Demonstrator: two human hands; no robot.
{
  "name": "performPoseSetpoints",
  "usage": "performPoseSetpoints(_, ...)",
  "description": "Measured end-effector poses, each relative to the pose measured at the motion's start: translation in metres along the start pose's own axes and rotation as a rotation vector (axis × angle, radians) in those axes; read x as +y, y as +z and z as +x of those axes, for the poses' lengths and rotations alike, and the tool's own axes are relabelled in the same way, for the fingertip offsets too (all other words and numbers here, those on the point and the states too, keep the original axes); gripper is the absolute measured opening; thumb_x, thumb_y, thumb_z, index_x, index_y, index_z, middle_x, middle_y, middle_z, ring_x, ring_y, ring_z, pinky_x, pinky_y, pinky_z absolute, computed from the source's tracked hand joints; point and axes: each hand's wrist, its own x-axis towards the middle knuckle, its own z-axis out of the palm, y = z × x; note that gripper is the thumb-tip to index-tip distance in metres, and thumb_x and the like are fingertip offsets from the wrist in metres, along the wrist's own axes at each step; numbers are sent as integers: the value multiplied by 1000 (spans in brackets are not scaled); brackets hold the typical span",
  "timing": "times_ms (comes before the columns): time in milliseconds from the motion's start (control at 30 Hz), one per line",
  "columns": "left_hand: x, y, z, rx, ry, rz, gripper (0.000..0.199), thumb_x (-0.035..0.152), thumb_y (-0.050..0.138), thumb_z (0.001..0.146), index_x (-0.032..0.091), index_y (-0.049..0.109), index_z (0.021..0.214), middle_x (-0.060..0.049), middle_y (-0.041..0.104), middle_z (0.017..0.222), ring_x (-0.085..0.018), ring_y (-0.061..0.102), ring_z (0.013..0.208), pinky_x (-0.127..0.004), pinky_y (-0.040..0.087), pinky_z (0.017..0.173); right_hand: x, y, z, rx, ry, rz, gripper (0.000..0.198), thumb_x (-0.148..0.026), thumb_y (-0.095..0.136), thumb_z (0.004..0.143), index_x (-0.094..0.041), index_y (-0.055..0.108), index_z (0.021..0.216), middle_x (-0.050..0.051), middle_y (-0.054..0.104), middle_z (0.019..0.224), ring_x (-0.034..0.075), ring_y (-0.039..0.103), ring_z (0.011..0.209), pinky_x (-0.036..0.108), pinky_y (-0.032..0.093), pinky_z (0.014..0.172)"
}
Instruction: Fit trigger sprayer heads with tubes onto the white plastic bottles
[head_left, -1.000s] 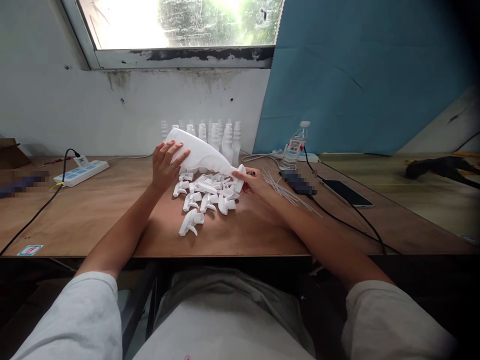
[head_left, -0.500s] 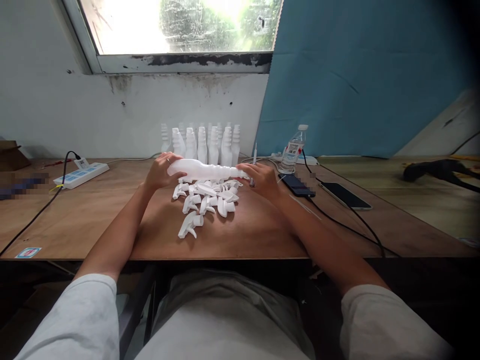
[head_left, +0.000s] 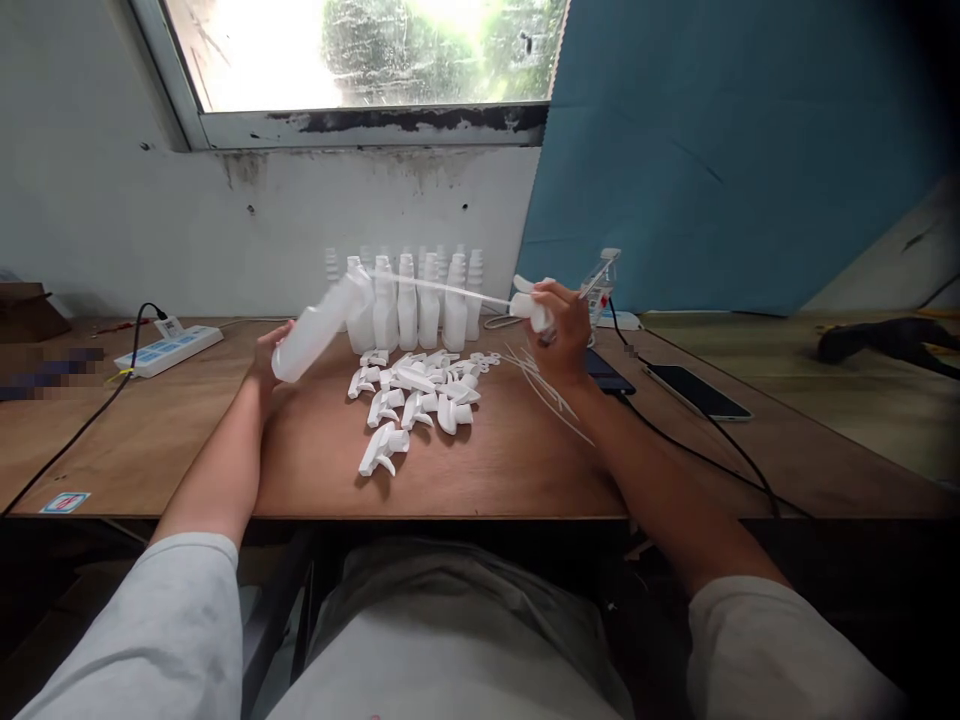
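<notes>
My left hand (head_left: 267, 352) is closed around the lower end of a white plastic bottle (head_left: 315, 332), which leans with its neck up and to the right, slightly blurred. In my right hand (head_left: 564, 322) is a white trigger spray head (head_left: 529, 304). A long thin tube (head_left: 442, 287) runs left from that head to about the bottle's neck; whether its tip is inside, I cannot tell. A thin rod-like tool (head_left: 598, 270) sticks out past my right fingers. Loose white trigger spray heads (head_left: 384, 448) lie on the table between my forearms.
Several white bottles (head_left: 406, 305) stand upright at the back. Thin white tubes (head_left: 551, 390) and small rings (head_left: 486, 360) lie near my right wrist. A water bottle (head_left: 606, 268), phones (head_left: 697, 390) and black cables are on the right, a power strip (head_left: 169, 350) on the left.
The white bottle has swung from lying level between both hands to tilted in my left hand. My right hand has left its neck, moved right and up, and now holds a spray head with tube.
</notes>
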Motion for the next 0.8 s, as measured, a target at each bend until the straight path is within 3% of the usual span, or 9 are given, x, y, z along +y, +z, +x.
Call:
performPoseSetpoints(133,-29,-8,14,311,-55,-93,42,52,42,88,16,56,104,-10,68,98,-19,67,90,-30,59,70,22,7,0,170,-1,-24,30,-39,63,86,-24,59,112,8,61,118,25,55,119,43,41,105)
performPoseSetpoints(267,-47,0,25,444,-102,21,41,36,60,83,13,50,115,-11,67,107,-19,66,99,-33,57,84,33,19,-7,183,-16,-112,31,-42,62,87,-21,58,110,8,64,108,23,61,103,38,48,92)
performPoseSetpoints(433,-57,23,32,414,-104,203,44,19,68,75,10,53,115,-15,67,116,-22,65,110,-33,52,94,27,24,-14,92,-57,-145,29,-40,62,88,-24,57,112,6,65,110,22,62,101,34,48,89)
performPoseSetpoints(667,-57,68,36,269,-26,351,43,21,73,75,10,57,113,-18,68,118,-23,66,107,-33,51,92,11,24,-16,13,9,-210,27,-39,61,88,-23,59,109,5,67,105,21,63,91,33,48,81)
performPoseSetpoints(800,-54,78,34,235,17,394,44,21,73,75,11,57,114,-16,68,116,-24,66,103,-33,52,89,4,24,-15,13,16,-229,21,-38,64,85,-22,61,99,5,64,101,21,61,93,32,47,82)
